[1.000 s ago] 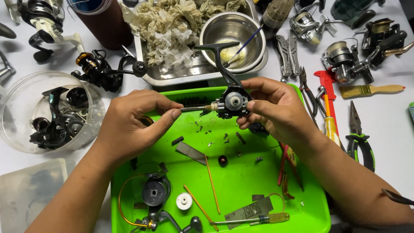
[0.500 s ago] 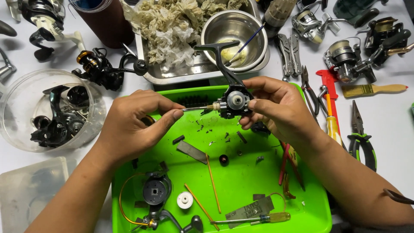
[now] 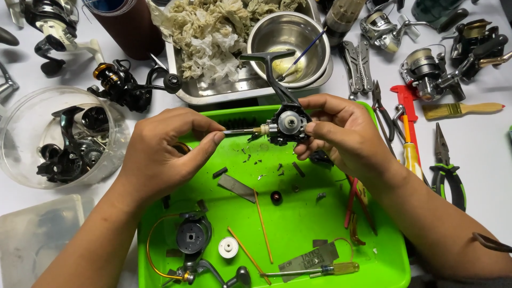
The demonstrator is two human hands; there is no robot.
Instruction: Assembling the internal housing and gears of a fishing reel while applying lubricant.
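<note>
Right hand (image 3: 341, 133): you clamp the black reel body (image 3: 285, 124), steadying it over the green tray (image 3: 298, 224) so loose bits land there.
Left hand (image 3: 168, 152): your fingertips pinch its protruding shaft (image 3: 240, 131), aligned with the axis.

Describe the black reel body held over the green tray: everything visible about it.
The reel body is a black fishing-reel frame, seemingly metal or hard plastic, with a round silvery cap facing the camera. Its angled stem ends in a flat foot pointing toward the steel bowl. A thin metal shaft with a pale collar sticks out sideways. The right hand grips the body; the left hand pinches the shaft's tip. It is held above the green tray, not touching it.
</note>
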